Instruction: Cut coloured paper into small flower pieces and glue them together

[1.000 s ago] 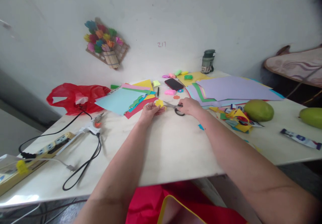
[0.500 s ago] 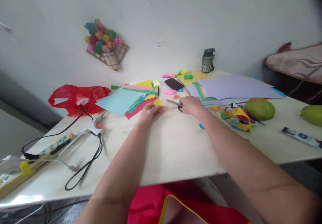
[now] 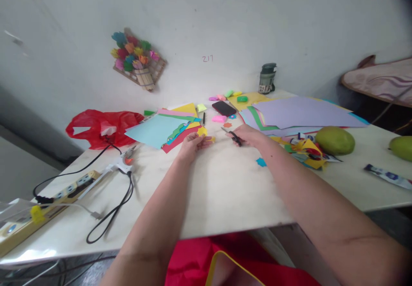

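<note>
My left hand (image 3: 193, 144) is closed on a small yellow paper cutout (image 3: 202, 130), held between thumb and fingers above the white table. A bit of yellow paper also shows by its fingertips. In my right hand (image 3: 247, 135) is a pair of scissors (image 3: 234, 137) with black handles, the blades pointing left toward the yellow paper but apart from it. An orange paper cutout (image 3: 227, 124) lies just beyond the scissors. Nearer me, beside my right forearm, rests a blue paper cutout (image 3: 261, 162).
Colored paper sheets (image 3: 154, 130) lie left, and a lilac sheet (image 3: 289, 111) tops the right stack. A phone (image 3: 224, 108) and clay packs stand behind. Paper scraps (image 3: 309, 153) and a green fruit (image 3: 334, 140) lie right. A power strip (image 3: 74, 187) and red bag (image 3: 93, 125) are left.
My right hand has turned, and the scissors have tilted, showing more of their black handles. The blue cutout shows more fully beside my forearm. My left hand keeps its hold; the view has shifted slightly.
</note>
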The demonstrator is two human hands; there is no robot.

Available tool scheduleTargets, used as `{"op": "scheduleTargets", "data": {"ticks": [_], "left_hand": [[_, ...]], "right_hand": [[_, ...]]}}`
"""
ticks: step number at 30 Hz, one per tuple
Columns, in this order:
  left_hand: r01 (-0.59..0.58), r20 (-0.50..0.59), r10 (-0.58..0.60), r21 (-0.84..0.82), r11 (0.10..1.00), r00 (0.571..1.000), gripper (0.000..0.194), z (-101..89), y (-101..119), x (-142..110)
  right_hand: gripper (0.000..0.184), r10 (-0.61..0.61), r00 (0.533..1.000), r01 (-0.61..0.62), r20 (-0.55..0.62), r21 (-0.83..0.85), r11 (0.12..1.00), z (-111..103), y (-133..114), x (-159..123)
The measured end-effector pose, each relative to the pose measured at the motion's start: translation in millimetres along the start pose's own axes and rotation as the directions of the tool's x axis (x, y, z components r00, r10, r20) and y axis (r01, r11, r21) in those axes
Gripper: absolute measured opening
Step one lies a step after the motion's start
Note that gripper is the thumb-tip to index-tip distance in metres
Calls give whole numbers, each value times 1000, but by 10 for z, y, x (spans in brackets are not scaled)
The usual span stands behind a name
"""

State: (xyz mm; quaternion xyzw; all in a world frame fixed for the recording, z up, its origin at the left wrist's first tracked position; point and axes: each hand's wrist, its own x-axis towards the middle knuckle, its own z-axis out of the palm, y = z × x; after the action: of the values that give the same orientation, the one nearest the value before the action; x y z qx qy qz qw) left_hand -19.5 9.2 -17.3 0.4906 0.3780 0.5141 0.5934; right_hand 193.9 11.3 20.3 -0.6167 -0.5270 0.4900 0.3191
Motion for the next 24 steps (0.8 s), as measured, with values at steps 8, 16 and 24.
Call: {"op": "scheduleTargets", "data": {"ticks": [8, 16, 24], "left_hand": [[-6, 38, 6, 0, 1000, 999, 22, -18, -13, 1], [51, 132, -51, 2, 999, 990, 27, 7, -3, -26], [90, 221, -117, 126, 988, 968, 32, -5, 0, -31]], "right_hand": [[27, -242, 965, 207, 99, 276, 938, -56, 63, 71], [32, -310, 949, 293, 49, 215, 932, 33, 35, 86], [39, -336, 941, 316, 35, 262, 912, 209, 38, 54]]}}
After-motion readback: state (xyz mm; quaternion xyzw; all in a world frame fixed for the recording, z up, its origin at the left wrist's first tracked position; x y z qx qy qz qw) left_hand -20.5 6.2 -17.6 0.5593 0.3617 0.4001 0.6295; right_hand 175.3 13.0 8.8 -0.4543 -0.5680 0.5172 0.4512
